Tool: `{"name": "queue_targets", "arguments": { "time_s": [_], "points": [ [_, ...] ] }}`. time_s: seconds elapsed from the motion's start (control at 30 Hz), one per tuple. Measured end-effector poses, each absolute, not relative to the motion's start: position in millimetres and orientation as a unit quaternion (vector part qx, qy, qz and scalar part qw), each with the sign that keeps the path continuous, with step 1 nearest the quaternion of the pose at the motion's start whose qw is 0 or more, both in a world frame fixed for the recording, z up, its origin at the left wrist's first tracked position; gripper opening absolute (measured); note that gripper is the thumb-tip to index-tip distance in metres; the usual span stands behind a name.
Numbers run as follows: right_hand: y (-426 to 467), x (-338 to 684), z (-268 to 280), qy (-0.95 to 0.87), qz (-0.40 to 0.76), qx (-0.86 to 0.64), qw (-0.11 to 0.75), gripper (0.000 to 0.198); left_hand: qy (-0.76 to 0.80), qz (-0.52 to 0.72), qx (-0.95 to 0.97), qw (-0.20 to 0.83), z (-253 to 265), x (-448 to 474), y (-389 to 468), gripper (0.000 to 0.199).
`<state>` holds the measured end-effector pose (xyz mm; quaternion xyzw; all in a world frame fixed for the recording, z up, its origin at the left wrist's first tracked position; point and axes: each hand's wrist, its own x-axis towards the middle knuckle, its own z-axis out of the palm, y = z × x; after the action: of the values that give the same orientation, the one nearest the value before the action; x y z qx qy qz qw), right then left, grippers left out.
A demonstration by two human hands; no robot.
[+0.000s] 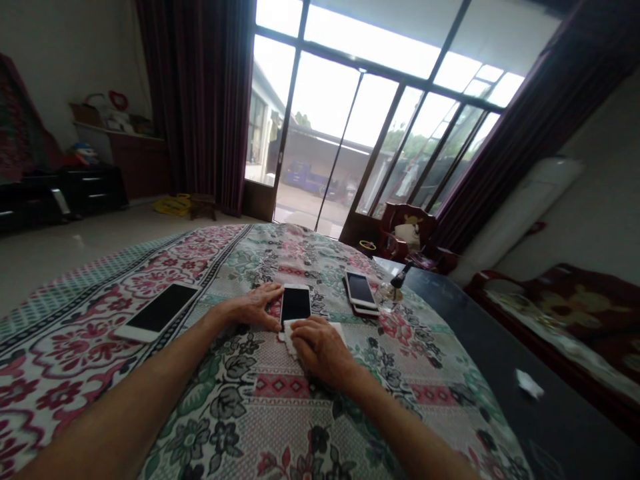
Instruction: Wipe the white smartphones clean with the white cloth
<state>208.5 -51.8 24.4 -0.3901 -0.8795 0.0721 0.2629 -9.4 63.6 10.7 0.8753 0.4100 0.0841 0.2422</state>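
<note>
A white-framed smartphone [296, 303] lies screen up on the patterned tablecloth [295, 427]. My left hand [256, 305] rests at its left edge, fingers spread. Over the phone's lower end, my right hand [320, 347] presses a white tissue [339, 329] with curled fingers; the hand and tissue hide that end. To the left lies a larger white phone [159, 312], screen up. On the right, a phone with a grey screen [361, 288] sits on top of another device.
A clear bottle with a black top [395, 288] stands beside the stacked phones. Beyond the cloth on the right is a dark glossy surface [495, 347] with a crumpled white tissue [529, 385]. A carved wooden chair [407, 230] stands near the glass doors.
</note>
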Motion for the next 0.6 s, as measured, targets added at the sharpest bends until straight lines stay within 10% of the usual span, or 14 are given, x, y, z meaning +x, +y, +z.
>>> {"name": "queue_targets", "arguments": {
  "time_s": [0.6],
  "points": [
    [-49.5, 205.5, 1.4, -0.851, 0.029, -0.387, 0.354, 0.023, 0.431, 0.067, 0.866, 0.243, 15.2, -6.3, 60.6, 0.106]
  ]
}}
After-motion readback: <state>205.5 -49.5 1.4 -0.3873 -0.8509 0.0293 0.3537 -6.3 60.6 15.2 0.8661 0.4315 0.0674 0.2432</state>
